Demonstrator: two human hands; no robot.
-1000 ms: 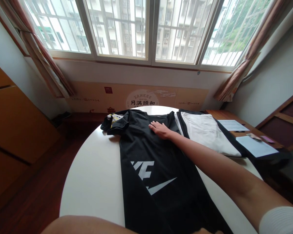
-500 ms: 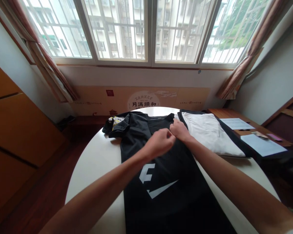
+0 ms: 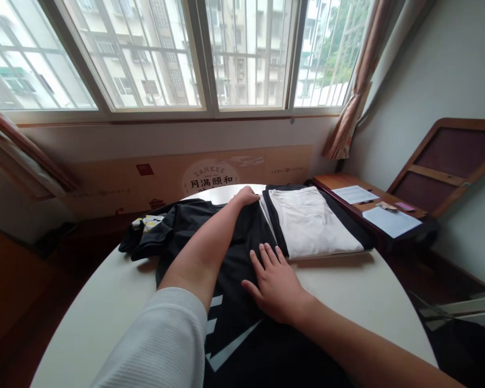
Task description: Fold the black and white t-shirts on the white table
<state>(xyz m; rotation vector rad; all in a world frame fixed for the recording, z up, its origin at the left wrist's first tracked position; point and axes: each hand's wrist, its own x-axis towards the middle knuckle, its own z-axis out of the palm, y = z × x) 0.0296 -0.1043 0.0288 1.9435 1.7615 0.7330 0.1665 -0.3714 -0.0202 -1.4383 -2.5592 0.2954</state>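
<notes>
A black T-shirt (image 3: 242,269) with a pale grey print and swoosh lies spread on the round white table (image 3: 92,307). My left hand (image 3: 246,197) reaches to the shirt's far right part near the collar, its fingers closed on the cloth there; the fingertips are partly hidden. Flat on the shirt's right side rests my right hand (image 3: 277,283), fingers spread and holding nothing. My left forearm crosses over the shirt and covers part of its chest and collar.
Folded white cloth (image 3: 315,221) lies on dark folded clothes right of the shirt. A black garment with a yellow and white pattern (image 3: 147,222) is at the left. Papers (image 3: 392,221) lie on a wooden side table (image 3: 327,183). A window and cardboard panel (image 3: 165,178) stand behind.
My view has turned to the right. My left hand has stretched farther across to the shirt's far edge. My right hand has come back nearer, opened and flattened on the shirt.
</notes>
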